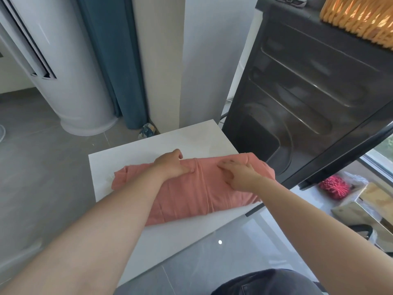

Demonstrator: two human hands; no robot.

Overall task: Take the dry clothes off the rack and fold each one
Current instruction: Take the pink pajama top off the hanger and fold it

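A salmon-pink garment (pixel 187 194) lies folded into a thick oblong on the small white table (pixel 148 150). My left hand (pixel 172 165) rests on its upper left part, fingers curled down into a fold of the cloth. To its right, my right hand (pixel 238 173) lies flat on the garment with fingers spread, pressing it down. No drying rack is in view.
A dark grey drawer cabinet (pixel 308 99) stands right of the table, with a woven orange basket (pixel 359 18) on top. A white cylindrical unit (pixel 74 81) and blue curtain (pixel 114 60) stand behind. Boxes and a red item (pixel 333 186) lie on the floor at right.
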